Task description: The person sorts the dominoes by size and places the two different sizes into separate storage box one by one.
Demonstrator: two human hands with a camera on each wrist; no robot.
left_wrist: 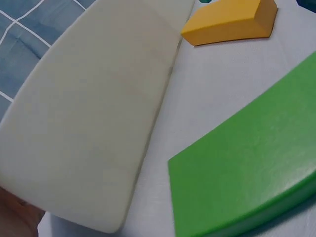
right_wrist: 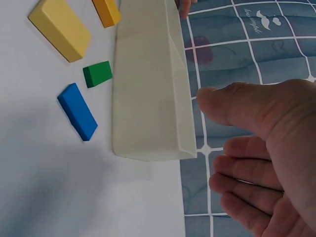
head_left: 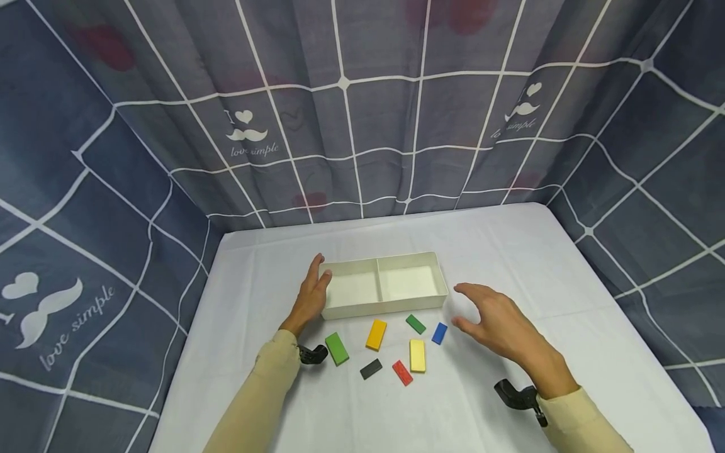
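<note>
White two-compartment plastic tray (head_left: 391, 304) sits mid-worktop, toward the far edge. Looks light, stiff and smooth-walled; the short end walls seem best for a hold. Left hand (head_left: 310, 294) lies flat against its left end, fingers straight. Right hand (head_left: 494, 321) hovers just off the right end, fingers apart, holding nothing.

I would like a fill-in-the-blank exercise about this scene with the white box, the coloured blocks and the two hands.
1. The white box is divided into ____ compartments.
2. The left hand touches the ____ end of the box.
3. The right hand holds ____.
4. The small block lying between the small green block and the right hand is ____.

Missing words: two; left; nothing; blue
</note>
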